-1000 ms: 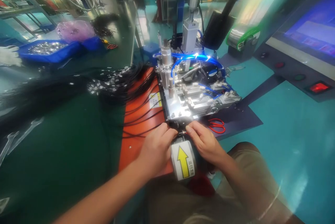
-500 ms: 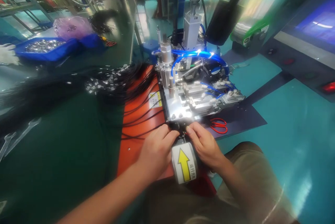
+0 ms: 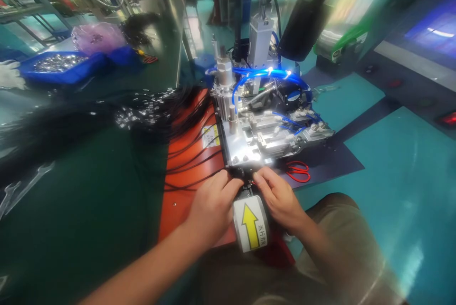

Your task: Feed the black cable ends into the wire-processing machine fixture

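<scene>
At the front end of a silver pneumatic machine, my two hands work close together. My left hand is closed, its thumb and forefinger pressed on a black cable at the machine's front edge. My right hand pinches something small just opposite; the fingertips hide it. Right below the fingers is a round wheel with a white label and yellow arrow. More black cables run across the orange plate to the machine's left edge.
Red-handled scissors lie right of my right hand. Bundled cables with shiny ends cover the left bench. Wrenches, a blue tray of metal parts and a pink bag lie there too. A black lamp-like head hangs behind the machine.
Both hands keep nearly the same place and grip at the machine's front. The view has shifted very slightly; nothing else has visibly moved.
</scene>
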The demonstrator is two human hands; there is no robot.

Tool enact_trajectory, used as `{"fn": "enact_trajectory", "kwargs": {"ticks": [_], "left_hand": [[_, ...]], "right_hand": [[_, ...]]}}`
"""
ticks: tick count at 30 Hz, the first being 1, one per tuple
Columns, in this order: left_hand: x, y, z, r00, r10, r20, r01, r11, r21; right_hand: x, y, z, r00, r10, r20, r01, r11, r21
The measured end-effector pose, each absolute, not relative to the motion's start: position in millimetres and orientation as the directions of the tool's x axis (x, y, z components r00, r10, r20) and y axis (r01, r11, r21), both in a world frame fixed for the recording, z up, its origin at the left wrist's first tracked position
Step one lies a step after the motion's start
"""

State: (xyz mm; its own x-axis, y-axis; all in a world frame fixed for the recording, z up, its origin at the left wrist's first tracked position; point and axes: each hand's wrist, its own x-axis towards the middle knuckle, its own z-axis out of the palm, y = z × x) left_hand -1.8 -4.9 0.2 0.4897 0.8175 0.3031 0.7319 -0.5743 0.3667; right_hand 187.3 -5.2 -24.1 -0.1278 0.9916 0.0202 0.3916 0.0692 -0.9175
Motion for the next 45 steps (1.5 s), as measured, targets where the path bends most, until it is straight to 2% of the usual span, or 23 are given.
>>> {"fn": "enact_trajectory", "kwargs": {"ticks": [7,17,29,45], "left_hand": [[-2.0,-4.4,0.1,0.492,0.820,0.293,0.738,-0.571,0.360],[-1.5,-4.1,-1.1,0.486,0.830,0.274,0.747,-0.557,0.364],[-0.4,-5.1,0.6,0.493,0.818,0.298,0.761,-0.571,0.308],[-0.1,-4.8,0.7,0.493,0.820,0.290,0.757,-0.569,0.323]], "right_hand": [[187.3,-4.5,-24.1,-0.134,0.990,-0.045,0.313,-0.001,-0.950],[187.2,-3.6,-25.1,-0.132,0.988,-0.075,0.284,-0.035,-0.958],[185.9,-4.5,-24.1,-0.121,0.991,-0.052,0.281,-0.016,-0.960],[187.4,-5.9,-25.5,-0.128,0.990,-0.062,0.252,-0.028,-0.967]]}}
